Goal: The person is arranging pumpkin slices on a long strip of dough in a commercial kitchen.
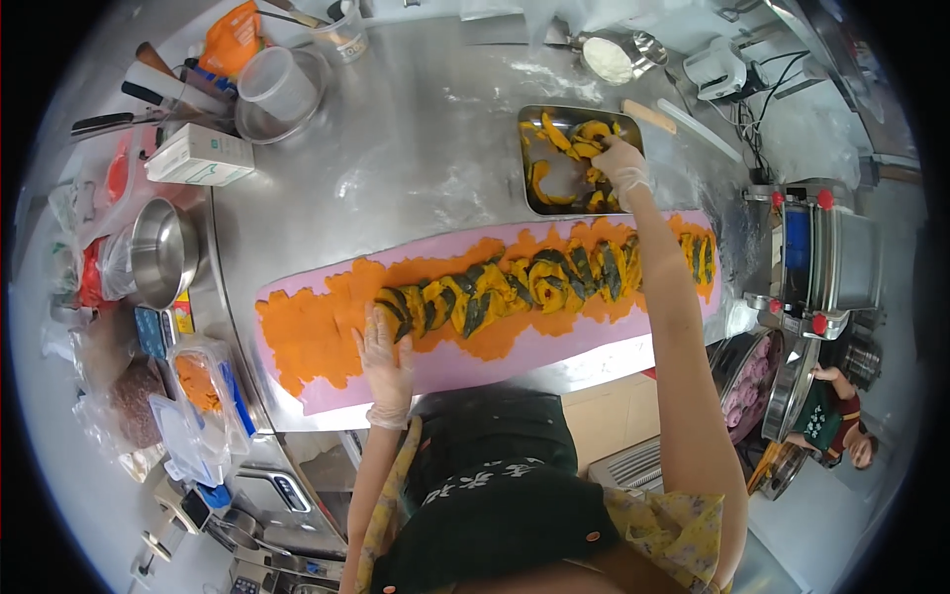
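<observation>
Squash slices (534, 282), orange flesh with dark green skin, lie overlapped in a long row down the middle of the pink dough sheet (554, 346), on top of the orange paste (307, 342) spread over it; the sheet stretches across the steel table (416, 148) right in front of you. Your left hand (384, 356), gloved, rests flat with its fingers spread and loose on the paste at the left end of the row, touching the last slice and gripping nothing. Your right hand (621, 163), also gloved, reaches into the metal tray (534, 198) just beyond the sheet, fingers curled down among the slices left there; you cannot tell whether they have closed on one. Further out, to your left, a white rectangular carton (198, 156) with green print lies beside a clear plastic cup (277, 84) and an orange pouch (233, 40), and a steel bowl (163, 252) sits at the table's edge. A bowl of white flour (609, 59) stands at the far side, and a machine with red knobs (816, 257) to your right.
</observation>
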The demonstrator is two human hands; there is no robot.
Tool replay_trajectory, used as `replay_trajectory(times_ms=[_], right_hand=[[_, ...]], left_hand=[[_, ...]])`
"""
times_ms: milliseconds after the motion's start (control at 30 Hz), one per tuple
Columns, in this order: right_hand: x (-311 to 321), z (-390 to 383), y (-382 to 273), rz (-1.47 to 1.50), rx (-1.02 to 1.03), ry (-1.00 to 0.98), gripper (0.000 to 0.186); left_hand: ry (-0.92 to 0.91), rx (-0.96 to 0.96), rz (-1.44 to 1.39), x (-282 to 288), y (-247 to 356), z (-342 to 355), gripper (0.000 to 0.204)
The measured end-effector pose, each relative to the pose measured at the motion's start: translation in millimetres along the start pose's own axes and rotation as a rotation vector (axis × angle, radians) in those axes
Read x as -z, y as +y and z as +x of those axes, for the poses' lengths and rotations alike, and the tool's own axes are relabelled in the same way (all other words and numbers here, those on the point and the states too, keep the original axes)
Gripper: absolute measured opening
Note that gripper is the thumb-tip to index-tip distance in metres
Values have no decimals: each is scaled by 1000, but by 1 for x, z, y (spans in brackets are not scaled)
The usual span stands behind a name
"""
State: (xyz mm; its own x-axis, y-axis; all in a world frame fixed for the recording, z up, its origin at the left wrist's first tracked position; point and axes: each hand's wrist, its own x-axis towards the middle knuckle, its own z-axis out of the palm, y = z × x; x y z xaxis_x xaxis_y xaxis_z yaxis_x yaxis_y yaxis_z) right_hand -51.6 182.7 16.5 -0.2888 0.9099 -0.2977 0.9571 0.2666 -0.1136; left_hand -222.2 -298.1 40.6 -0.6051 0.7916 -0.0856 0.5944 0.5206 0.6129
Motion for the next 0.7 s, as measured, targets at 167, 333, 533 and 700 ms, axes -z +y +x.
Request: replay_trajectory(times_ms=[167,333,533,700], right_hand=[[3,-8,33,775,-81,-29,62],[52,-143,-88,1004,-26,-190,53],[-38,-296,-224,1347,-20,-477,42],[-146,-335,-262,723,297,-60,53]], left_hand=[[74,-21,-86,20,-31,-4,55],[120,-31,-134,63,-67,5,48],[168,-3,-267,87,-114,7,44],[123,-23,-293,93,-140,3,45]])
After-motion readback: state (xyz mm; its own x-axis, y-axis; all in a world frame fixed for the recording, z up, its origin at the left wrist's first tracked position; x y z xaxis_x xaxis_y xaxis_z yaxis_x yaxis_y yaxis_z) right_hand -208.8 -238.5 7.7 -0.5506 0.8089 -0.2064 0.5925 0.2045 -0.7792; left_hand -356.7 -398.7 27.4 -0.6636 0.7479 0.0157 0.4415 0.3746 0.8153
